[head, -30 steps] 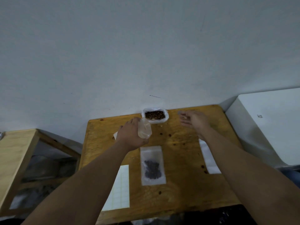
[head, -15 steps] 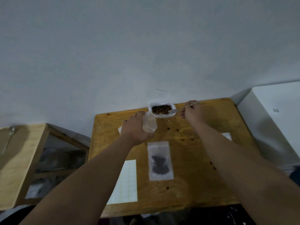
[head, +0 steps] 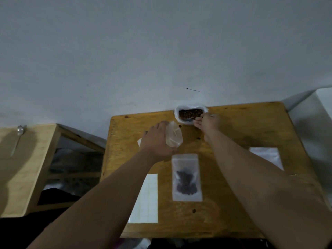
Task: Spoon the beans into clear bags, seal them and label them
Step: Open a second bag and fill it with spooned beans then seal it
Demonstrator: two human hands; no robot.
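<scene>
A white container of brown beans (head: 190, 113) stands at the far edge of the wooden table (head: 233, 126). My right hand (head: 208, 123) pinches a spoon (head: 188, 120) whose bowl dips into the container's near side. My left hand (head: 157, 141) grips a clear bag (head: 173, 136), holding it upright just left of the container. A clear bag holding dark beans (head: 186, 177) lies flat in the middle of the table.
A white label sheet (head: 147, 200) lies at the table's near left, and spare clear bags (head: 267, 157) at the right. A wooden shelf unit (head: 23, 164) with a metal spoon (head: 18, 136) on top stands to the left. A white appliance (head: 319, 123) stands at right.
My right hand took hold of the spoon and brought its bowl into the bean container. My left hand kept the clear bag beside it. The camera tilted and shifted.
</scene>
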